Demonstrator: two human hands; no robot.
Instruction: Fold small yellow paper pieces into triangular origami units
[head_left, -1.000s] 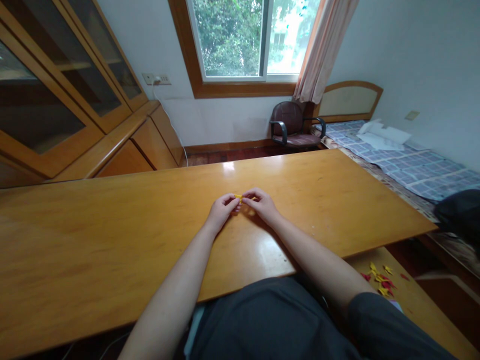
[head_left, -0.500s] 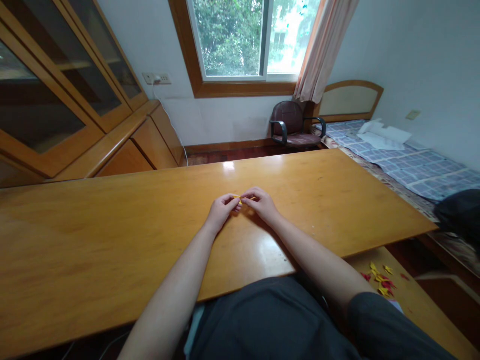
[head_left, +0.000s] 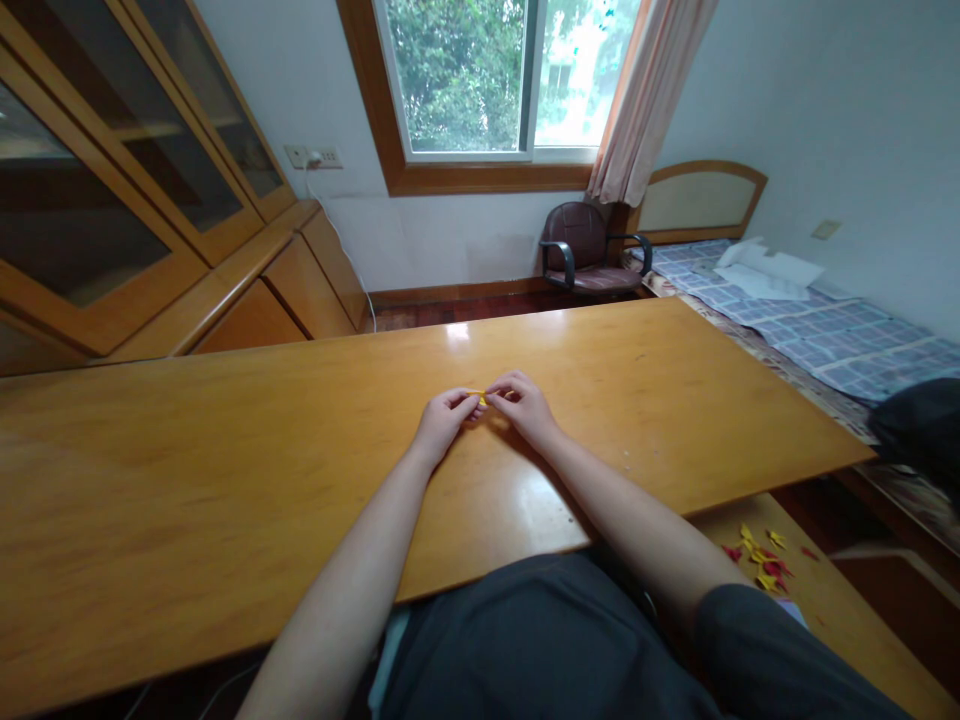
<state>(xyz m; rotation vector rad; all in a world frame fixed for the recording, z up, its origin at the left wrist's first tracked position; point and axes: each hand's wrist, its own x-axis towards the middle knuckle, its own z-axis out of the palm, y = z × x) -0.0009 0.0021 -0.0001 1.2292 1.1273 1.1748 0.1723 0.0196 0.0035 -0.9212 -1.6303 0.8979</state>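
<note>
A small piece of folded yellow paper (head_left: 482,398) is pinched between my two hands, just above the wooden table (head_left: 300,470). My left hand (head_left: 444,420) grips its left side between thumb and fingers. At the right side, my right hand (head_left: 523,408) pinches it with thumb and forefinger. Fingers cover most of the paper, so its folded shape cannot be made out.
Several small yellow and red folded paper pieces (head_left: 765,560) lie on a lower wooden surface (head_left: 840,610) at the right. Beyond the table stand a dark red armchair (head_left: 581,245) and a bed (head_left: 817,315). A glass-fronted cabinet (head_left: 187,260) is at the left.
My right fingers have shifted very slightly right and up, and a little more of the yellow paper shows between the hands. My left hand stays in place.
</note>
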